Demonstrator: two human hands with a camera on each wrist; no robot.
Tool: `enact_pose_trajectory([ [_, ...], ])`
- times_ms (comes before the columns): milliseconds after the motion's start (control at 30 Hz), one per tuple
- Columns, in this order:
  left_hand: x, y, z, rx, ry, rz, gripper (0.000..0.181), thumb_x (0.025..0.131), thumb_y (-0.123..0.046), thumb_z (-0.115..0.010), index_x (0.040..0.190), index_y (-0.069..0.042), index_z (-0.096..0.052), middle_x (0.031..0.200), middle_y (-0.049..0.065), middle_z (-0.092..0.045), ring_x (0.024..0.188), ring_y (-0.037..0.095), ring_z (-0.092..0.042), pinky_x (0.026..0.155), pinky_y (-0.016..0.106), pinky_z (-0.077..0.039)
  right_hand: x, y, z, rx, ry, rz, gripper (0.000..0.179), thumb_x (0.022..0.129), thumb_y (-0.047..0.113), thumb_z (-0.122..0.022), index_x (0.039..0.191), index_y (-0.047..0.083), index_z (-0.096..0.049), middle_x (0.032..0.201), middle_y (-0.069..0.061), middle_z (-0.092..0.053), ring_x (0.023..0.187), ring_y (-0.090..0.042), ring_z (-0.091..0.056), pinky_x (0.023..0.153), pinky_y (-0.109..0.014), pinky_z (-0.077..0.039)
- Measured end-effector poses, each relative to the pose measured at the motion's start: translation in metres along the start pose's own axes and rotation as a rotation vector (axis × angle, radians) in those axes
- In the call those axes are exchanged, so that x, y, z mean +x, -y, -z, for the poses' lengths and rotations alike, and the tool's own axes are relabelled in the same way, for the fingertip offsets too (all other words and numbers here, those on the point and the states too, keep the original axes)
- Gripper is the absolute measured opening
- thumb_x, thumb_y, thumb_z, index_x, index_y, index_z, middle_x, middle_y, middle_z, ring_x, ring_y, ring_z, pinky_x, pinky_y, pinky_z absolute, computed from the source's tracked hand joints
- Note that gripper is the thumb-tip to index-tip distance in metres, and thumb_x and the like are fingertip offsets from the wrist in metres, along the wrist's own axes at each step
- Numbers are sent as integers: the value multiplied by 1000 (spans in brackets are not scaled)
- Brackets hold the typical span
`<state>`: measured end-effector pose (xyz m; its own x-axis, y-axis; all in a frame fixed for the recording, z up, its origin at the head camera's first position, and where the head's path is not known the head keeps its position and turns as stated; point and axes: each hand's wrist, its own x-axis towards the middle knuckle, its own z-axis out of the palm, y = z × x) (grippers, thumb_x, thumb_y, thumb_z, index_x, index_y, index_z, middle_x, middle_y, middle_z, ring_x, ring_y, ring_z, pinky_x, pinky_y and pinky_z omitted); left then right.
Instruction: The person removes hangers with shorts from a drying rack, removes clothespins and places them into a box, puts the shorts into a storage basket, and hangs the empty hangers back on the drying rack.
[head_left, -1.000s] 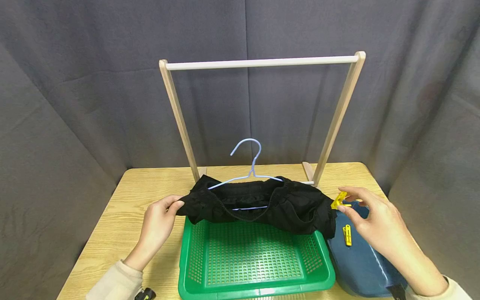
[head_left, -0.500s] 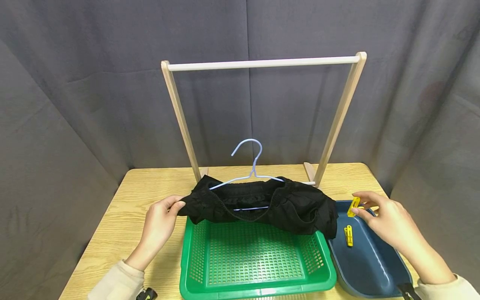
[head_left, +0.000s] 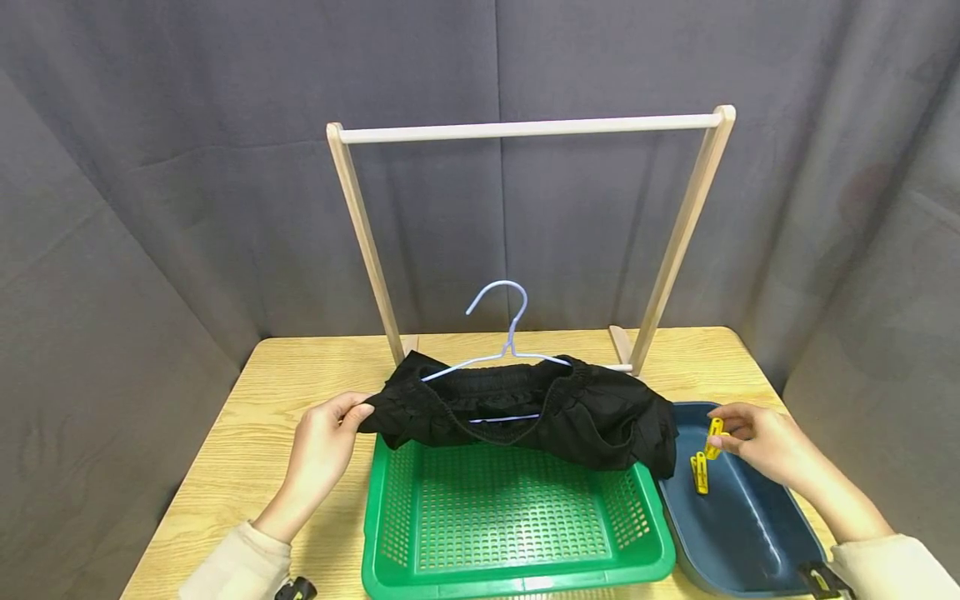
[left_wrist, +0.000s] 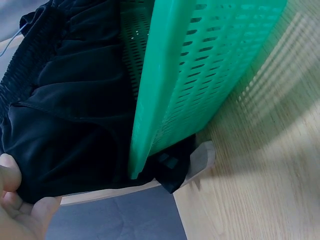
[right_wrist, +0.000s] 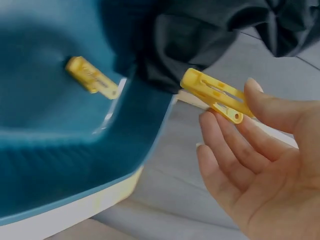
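Black elastic-waisted shorts or trousers (head_left: 607,417) lie across the back of the green basket (head_left: 517,579), with a pale blue hanger (head_left: 512,333) inside the waistband and its hook pointing up. My left hand (head_left: 324,442) pinches the left end of the black garment between thumb and fingers. Over the blue tray (head_left: 750,517) on the right, my right hand (head_left: 772,442) holds a yellow clothespin (right_wrist: 215,95) between thumb and fingers. A second yellow clothespin (head_left: 700,473) lies in the tray, close to the held one in the head view.
Behind the basket stands a wooden rack (head_left: 682,242) with a white top bar (head_left: 525,129). Grey curtains (head_left: 187,208) surround the wooden table (head_left: 285,367) at the back and sides. The basket and the tray stand side by side.
My right hand has moved from beside the garment's right end outward and down over the blue tray, still holding the clothespin. My left hand keeps its pinch on the garment.
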<state>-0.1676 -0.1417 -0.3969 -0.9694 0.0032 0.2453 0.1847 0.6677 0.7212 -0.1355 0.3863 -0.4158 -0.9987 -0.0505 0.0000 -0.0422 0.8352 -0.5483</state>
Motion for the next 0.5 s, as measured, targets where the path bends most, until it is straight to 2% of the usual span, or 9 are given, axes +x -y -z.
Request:
enact_pose_trajectory([
  [133,0,0,0,-1,9,1,20,97,-16,-63,110,-5,-74,111,13,-72,108,32,-66,89,49,-51,5,-11,-6,24,99,-21,36,85,3,-74,110,-18,-60,89,-16,-68,76,-26,-67,64,-35,-53],
  [333,-2,0,0,-8,17,16,22,97,-17,-63,113,-5,-73,113,13,-71,109,32,-65,90,48,-51,9,-25,-17,7,175,6,30,78,-10,-74,101,-21,-58,81,-13,-65,71,-23,-65,61,-34,-55],
  [500,-4,0,1,-11,22,22,23,98,-17,-63,114,-5,-73,115,13,-71,110,32,-65,91,48,-50,12,-33,-26,-31,239,-22,28,78,-11,-73,100,-20,-58,83,-15,-65,75,-26,-64,66,-40,-55],
])
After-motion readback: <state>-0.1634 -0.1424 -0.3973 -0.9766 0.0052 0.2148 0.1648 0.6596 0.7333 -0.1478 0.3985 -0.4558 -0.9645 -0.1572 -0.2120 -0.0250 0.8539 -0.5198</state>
